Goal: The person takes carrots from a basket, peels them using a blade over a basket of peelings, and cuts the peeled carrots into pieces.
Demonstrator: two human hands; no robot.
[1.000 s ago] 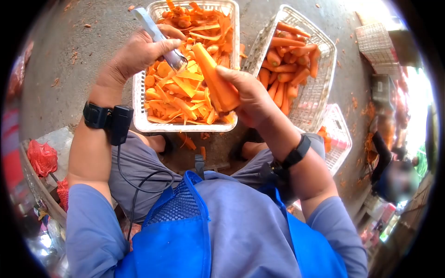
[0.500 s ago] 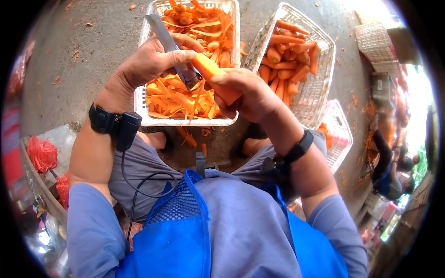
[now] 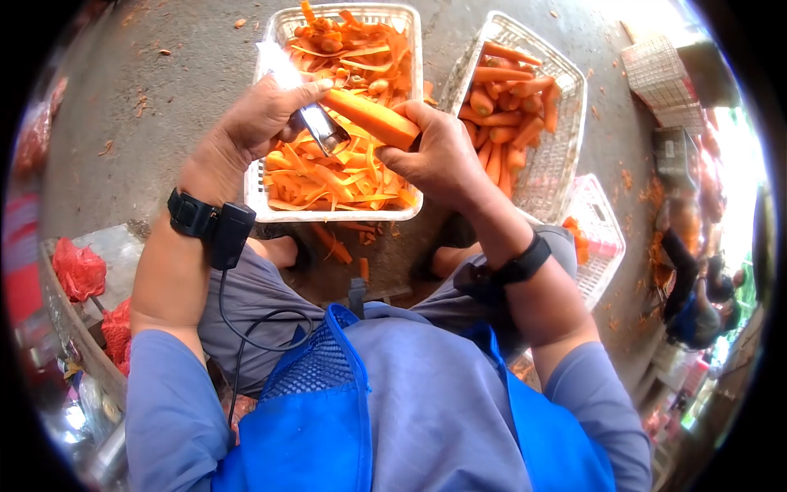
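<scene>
the left hand (image 3: 266, 119) is holding the peeler (image 3: 325, 131) in a closed grip — the right hand (image 3: 441, 154) is wrapping its fingers firmly round the carrot's (image 3: 373, 116) thick end — and that carrot is slanting over the crate (image 3: 336, 216) of peelings (image 3: 328, 179), near the basket (image 3: 554, 179).

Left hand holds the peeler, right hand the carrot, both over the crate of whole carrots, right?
Wrong crate. The head view shows peeler and carrot over the crate of peelings, not the crate of whole carrots. Left hand on peeler, right hand on carrot: correct.
</scene>
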